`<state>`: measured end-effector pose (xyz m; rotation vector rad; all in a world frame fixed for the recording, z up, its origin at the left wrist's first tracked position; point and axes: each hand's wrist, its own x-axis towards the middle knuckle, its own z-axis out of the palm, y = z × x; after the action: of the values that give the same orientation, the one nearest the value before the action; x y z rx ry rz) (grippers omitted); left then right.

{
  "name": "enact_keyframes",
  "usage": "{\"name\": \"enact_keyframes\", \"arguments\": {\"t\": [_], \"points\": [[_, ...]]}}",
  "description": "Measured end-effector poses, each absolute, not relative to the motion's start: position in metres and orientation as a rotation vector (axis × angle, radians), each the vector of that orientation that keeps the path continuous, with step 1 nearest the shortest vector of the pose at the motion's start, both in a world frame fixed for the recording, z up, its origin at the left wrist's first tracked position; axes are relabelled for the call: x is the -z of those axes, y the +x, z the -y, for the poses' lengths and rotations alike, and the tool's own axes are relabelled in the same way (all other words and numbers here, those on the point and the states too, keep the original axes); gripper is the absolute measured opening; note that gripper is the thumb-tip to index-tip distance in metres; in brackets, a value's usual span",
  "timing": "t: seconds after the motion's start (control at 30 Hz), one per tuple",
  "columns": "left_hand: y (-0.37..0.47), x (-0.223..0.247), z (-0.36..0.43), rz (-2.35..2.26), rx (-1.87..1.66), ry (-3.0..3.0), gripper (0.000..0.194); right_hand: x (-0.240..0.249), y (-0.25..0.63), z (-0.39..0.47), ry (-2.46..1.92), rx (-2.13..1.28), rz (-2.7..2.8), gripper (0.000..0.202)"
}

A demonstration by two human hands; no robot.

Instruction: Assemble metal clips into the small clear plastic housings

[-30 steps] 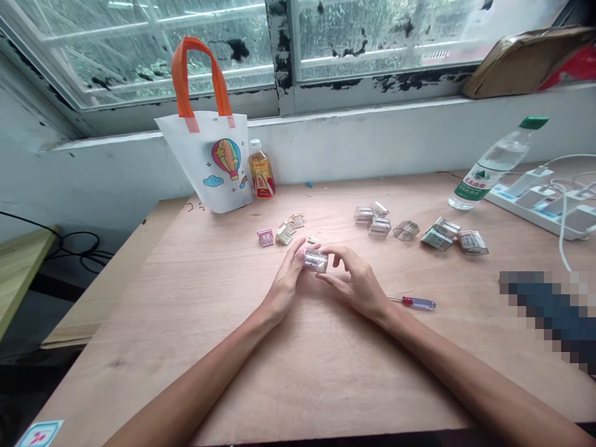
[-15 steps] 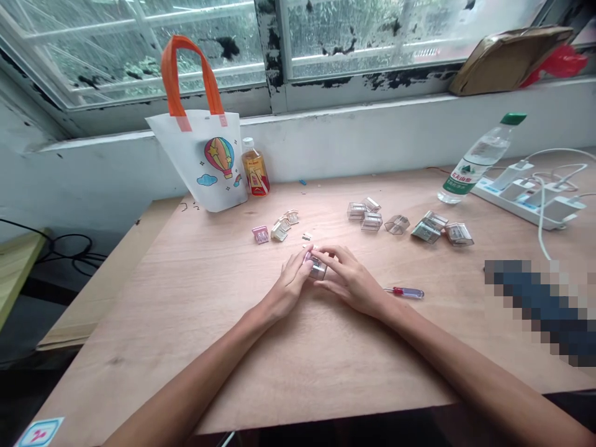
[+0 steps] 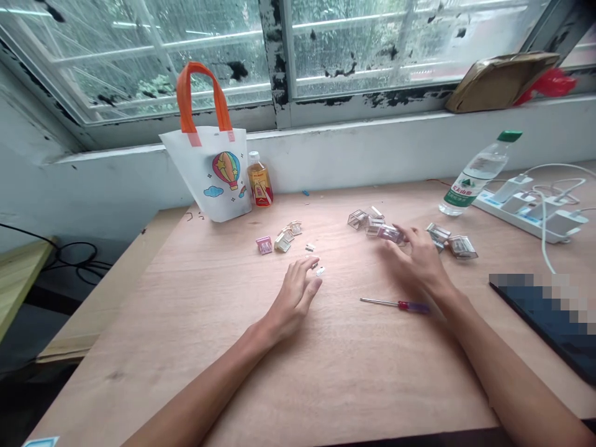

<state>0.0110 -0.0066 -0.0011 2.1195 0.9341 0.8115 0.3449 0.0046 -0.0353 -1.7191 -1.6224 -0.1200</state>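
My two hands have just parted: half a second ago both closed round one case in the middle, and now my right hand (image 3: 404, 239) has that transparent, faintly pinkish plastic case (image 3: 390, 233) over at the cluster on the right, thumb and fingertips pinching its end. To me, that suggests handling of this piece is nearly over, though blur hides whether it bears on the wood. My left hand (image 3: 313, 273) stays behind, fingers loosely spread and grasping nothing I can see, just beside some small pale slips (image 3: 320, 270); I cannot tell if a fingertip touches one. Counting, I make out three other clear smoky plastic cases (image 3: 357, 218) crowding the one I pinch, and at least two more beyond my knuckles, where overlap spoils the tally. To the left sit one pink plastic piece (image 3: 263, 245) and at least two cream plastic pieces (image 3: 282, 241); I see at least two slips, and one slim metal screwdriver with a red-and-purple handle (image 3: 404, 305).
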Motion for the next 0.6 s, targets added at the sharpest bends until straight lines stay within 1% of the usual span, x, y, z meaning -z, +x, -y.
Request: {"name": "enact_keyframes", "arguments": {"t": [0.2, 0.33, 0.47, 0.53, 0.6], "points": [[0.006, 0.004, -0.001, -0.978, -0.927, 2.274, 0.038, 0.036, 0.382, 0.001, -1.846, 0.100, 1.658, 0.044], [0.003, 0.006, -0.007, -1.074, -1.009, 2.278, 0.035, 0.041, 0.394, 0.006, -1.905, 0.185, 1.763, 0.040], [0.000, 0.006, -0.012, -1.138, -1.085, 2.245, 0.031, 0.044, 0.398, 0.015, -2.104, 0.266, 1.738, 0.038], [-0.001, 0.005, -0.012, -1.156, -1.119, 2.216, 0.030, 0.043, 0.399, 0.020, -2.218, 0.285, 1.691, 0.039], [-0.002, 0.003, -0.012, -1.170, -1.141, 2.187, 0.028, 0.039, 0.400, 0.024, -2.275, 0.296, 1.654, 0.047]]}}
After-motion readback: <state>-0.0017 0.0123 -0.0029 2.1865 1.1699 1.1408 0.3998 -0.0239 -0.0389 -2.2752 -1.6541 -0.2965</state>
